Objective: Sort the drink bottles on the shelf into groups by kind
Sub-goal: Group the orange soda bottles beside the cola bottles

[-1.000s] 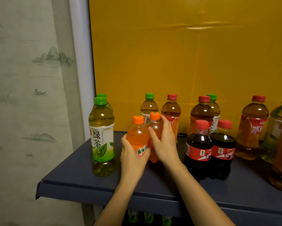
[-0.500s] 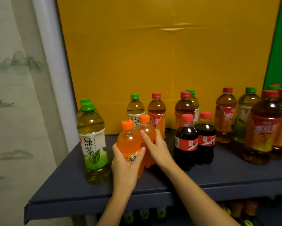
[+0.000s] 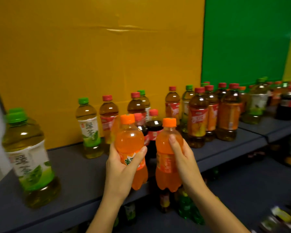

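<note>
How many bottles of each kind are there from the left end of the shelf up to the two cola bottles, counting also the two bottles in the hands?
Green tea: 4
Red-capped tea: 2
Cola: 2
Orange soda: 2
Total: 10

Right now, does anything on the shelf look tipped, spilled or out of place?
Nothing is tipped or spilled. Kinds are mixed: a green-capped tea stands between red-capped teas at the back of the shelf. The left hand and right hand each hold an orange soda.
</note>
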